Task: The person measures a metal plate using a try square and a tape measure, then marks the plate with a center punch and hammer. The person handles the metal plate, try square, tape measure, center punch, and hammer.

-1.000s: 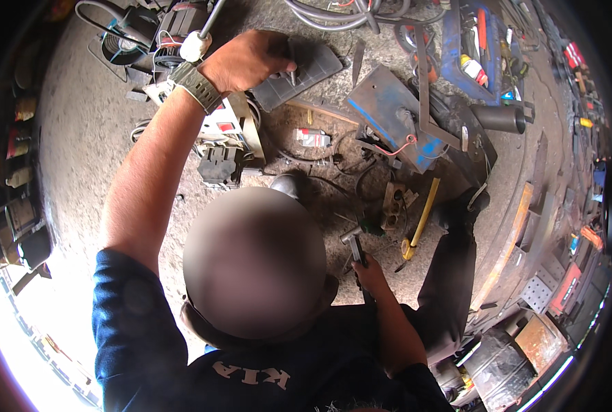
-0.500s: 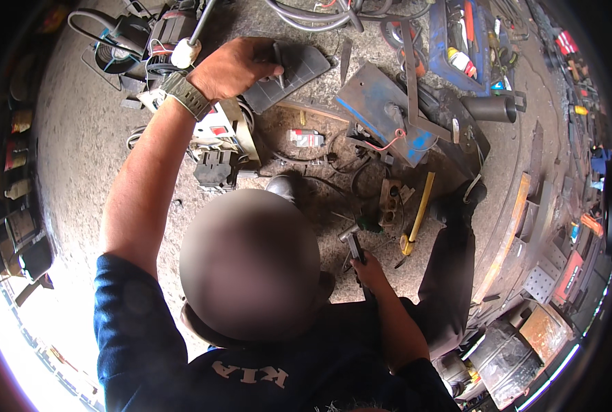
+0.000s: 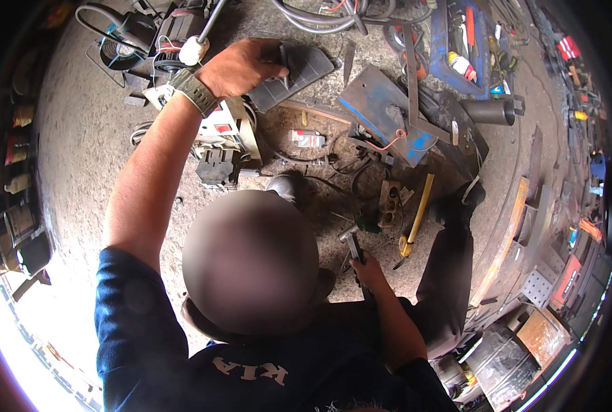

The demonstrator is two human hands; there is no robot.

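My left hand [image 3: 243, 67], with a watch [image 3: 195, 93] on the wrist, is closed around a short metal rod that looks like a centre punch [image 3: 285, 67]. The punch stands nearly upright over a dark flat metal plate [image 3: 306, 67] that has thin lines marked across it. Its tip seems to meet the plate, but contact is hard to judge. Lower down, my right hand [image 3: 370, 270] grips a hammer [image 3: 351, 238] by its dark handle, near the metal head. The hammer is well apart from the plate and punch.
A yellow-handled tool [image 3: 419, 214] lies right of the hammer. Beyond it are a blue-stained metal plate [image 3: 381, 113] and a blue toolbox [image 3: 450, 77]. A white-sided machine [image 3: 218, 130] sits under my left wrist. Cables [image 3: 320, 24] and a small box [image 3: 308, 139] lie on the floor.
My left hand and forearm have shifted slightly right, with the punch still held over the plate. My right hand and the hammer look unmoved; the whole view has shifted a little.
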